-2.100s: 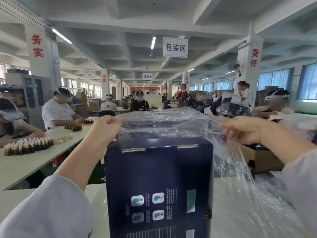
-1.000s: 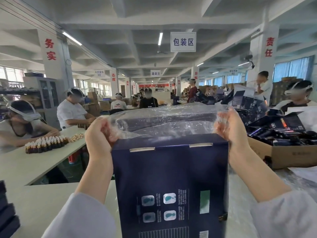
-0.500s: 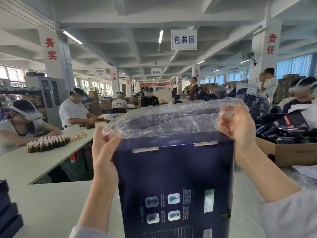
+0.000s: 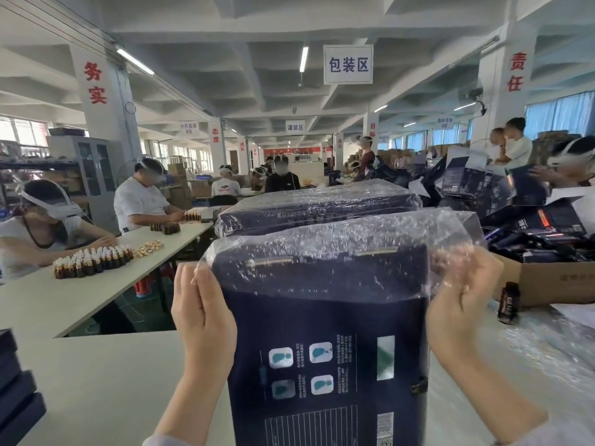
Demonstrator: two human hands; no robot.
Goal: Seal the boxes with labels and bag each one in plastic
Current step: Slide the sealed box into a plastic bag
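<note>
While the left hand [image 4: 201, 317] and right hand [image 4: 460, 304] each pinch the clear plastic bag [image 4: 322, 252] drawn over its upper part, 1 tall navy box [image 4: 328, 333] stands upright between them, showing 4 pale icons. Beyond the grip lies 1 bagged box [image 4: 315, 207]; right of the grip, 1 cardboard carton [image 4: 553, 281] holds dark packs.

A tall dark-blue box [image 4: 328, 349] stands upright on the near table [image 4: 96, 381], with a clear plastic bag [image 4: 338, 239] covering its upper part. Just beyond it lies a second box [image 4: 315, 207], wrapped in plastic.
</note>
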